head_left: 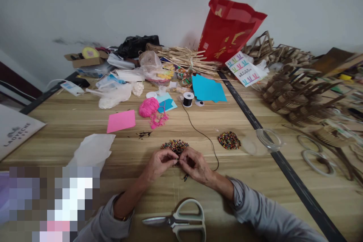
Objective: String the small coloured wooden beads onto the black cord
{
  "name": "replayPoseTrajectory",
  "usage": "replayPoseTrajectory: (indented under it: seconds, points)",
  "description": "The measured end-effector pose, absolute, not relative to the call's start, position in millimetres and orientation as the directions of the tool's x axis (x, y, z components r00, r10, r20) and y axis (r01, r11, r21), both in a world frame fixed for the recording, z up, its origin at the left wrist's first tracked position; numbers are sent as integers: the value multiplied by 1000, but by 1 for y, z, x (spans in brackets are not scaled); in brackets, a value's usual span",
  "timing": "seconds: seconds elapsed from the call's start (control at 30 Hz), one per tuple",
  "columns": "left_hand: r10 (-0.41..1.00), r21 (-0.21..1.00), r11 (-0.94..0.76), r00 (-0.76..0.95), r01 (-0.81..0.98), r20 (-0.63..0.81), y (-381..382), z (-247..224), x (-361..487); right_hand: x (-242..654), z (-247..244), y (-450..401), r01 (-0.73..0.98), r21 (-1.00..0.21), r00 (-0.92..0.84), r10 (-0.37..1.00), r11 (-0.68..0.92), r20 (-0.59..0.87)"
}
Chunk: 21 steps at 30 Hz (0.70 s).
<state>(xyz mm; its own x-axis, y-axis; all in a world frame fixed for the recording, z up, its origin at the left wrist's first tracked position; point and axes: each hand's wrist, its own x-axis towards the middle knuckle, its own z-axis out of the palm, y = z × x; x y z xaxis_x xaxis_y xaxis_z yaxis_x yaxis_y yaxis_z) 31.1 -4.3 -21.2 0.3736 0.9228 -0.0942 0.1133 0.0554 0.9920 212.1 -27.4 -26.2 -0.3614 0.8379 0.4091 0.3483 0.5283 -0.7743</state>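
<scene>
My left hand (pixel 161 162) and my right hand (pixel 195 163) meet fingertip to fingertip over the table, both closed in a pinch. Thin black cord (pixel 202 131) runs from a spool (pixel 187 100) and loops round to my right hand; the bit between the fingertips is tiny and partly hidden. Just beyond my fingers lies a heap of small multicoloured beads (pixel 174 145), strung as far as I can make out. A dark cord end (pixel 185 177) hangs under my right hand. Nearer to me rest scissors with pale handles (pixel 189 220), their blades pointing left.
A coiled bead string (pixel 229 140) lies to the right, near clear tubing (pixel 269 139). Black cord scraps (pixel 144 134), a pink card (pixel 121 121), pink yarn (pixel 149 107) and blue sheets (pixel 209 88) lie farther off. Small woven baskets (pixel 289 94) crowd the right; a red bag (pixel 229 30) stands behind.
</scene>
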Motion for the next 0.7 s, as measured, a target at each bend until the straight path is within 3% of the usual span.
replayPoseTrajectory:
  seconds: [0.37,0.7]
  points:
    - [925,992,66,367,111,-103,-4,-21,32,211,-23,-27,319,-801,-345,849,507,400]
    - [919,989,109,370,99,-139,-5,-22,31,209,-31,-27,199,-932,-258,933,304,249]
